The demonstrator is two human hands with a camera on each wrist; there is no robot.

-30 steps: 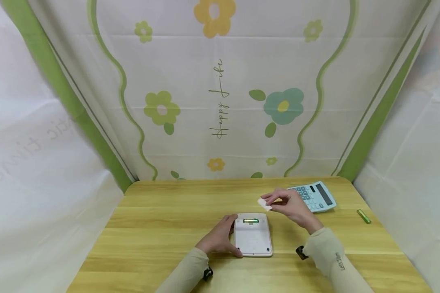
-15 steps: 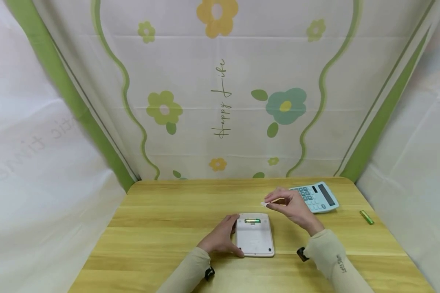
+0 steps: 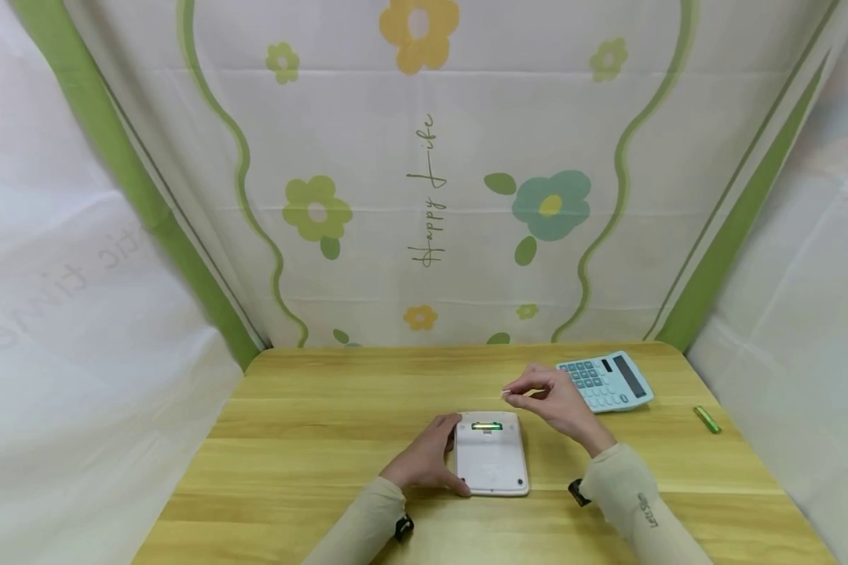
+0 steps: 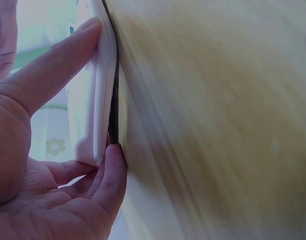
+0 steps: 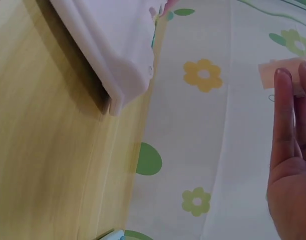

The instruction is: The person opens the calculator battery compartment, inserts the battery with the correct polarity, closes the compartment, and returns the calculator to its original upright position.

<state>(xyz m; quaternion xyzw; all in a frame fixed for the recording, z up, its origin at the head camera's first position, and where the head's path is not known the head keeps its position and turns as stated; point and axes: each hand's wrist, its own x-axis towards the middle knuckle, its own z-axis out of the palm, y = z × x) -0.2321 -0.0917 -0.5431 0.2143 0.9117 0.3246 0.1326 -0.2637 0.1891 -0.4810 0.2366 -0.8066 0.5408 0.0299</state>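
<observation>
A white calculator [image 3: 493, 463] lies face down on the table, its back uncovered at the battery slot. A green battery [image 3: 486, 427] sits in that slot. My left hand [image 3: 424, 457] grips the calculator's left side, thumb at the near corner and fingers at the far one. In the left wrist view, the thumb [image 4: 68, 60] presses on the casing and the fingertips reach its lower edge. My right hand [image 3: 553, 402] pinches a small white battery cover [image 5: 267, 75] between thumb and fingers, above and right of the slot.
A light blue calculator [image 3: 613, 392] lies face up behind the right hand. Farther right, a loose green battery [image 3: 707, 419] rests on the wooden table [image 3: 311, 439]. A floral curtain [image 3: 367, 267] hangs behind the table's back edge.
The battery cover has turned in the right hand's fingers, from its flat face showing to nearly edge-on. The right hand has shifted slightly left. The left hand keeps its grip.
</observation>
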